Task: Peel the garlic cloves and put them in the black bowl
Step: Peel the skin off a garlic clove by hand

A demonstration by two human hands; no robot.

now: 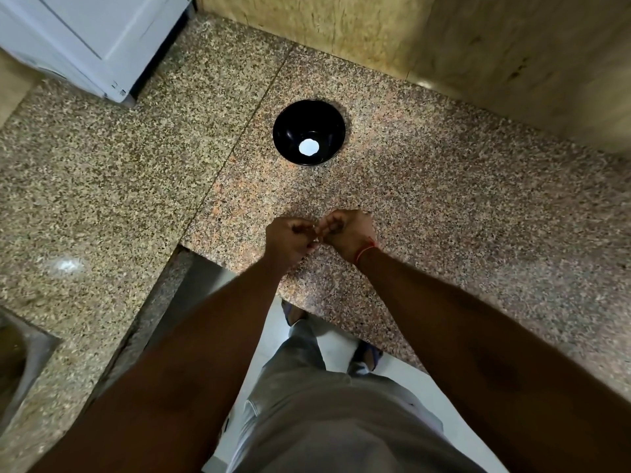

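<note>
Both hands meet over the speckled granite counter (444, 199), close to its front edge, fingers curled in and fingertips almost touching each other. The left hand (290, 238) is closed into a loose fist with the thumb pressed toward the fingers; the right hand (348, 233) is curled the same way, and a thin red thread (367, 250) circles its wrist. Whatever they pinch between them is too small and too hidden by the fingers to make out, so I cannot tell whether a garlic clove is in either grip. The black bowl (290, 131) stands upright on the counter, well beyond the hands and slightly to their left, near a seam line (239, 138) that runs diagonally across the stone. In the bottom of the bowl shows a small white round patch (308, 147); whether it is a peeled clove or a reflection is not clear. At the far left corner sits a white appliance (102, 39), and behind the counter rises a yellowish stone wall (409, 29). Below the arms the person's grey trousers (324, 404) and sandalled feet show against a pale floor (345, 343)
</note>
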